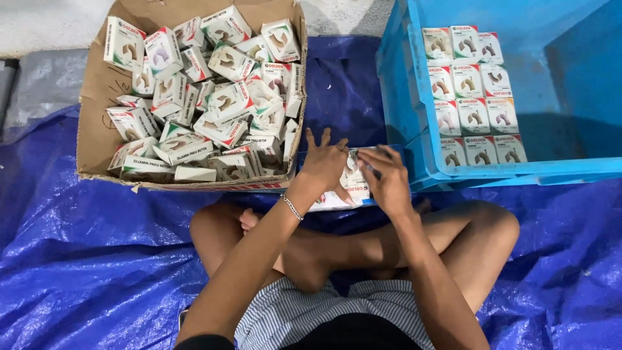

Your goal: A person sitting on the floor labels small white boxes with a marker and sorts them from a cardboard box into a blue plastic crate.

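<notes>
Small white printed cardboard boxes [353, 181] under your hands, left hand [324, 165] fingers spread on them, right hand [387, 178] clamped on their edge, blue plastic crate [414, 162] just beside.

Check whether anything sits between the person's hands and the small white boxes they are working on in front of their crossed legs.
Nothing visible does. The left hand and the right hand already rest on the small white boxes in a blue tray on the tarp. The cardboard box of loose packs lies to the left, and the blue crate to the right.
</notes>
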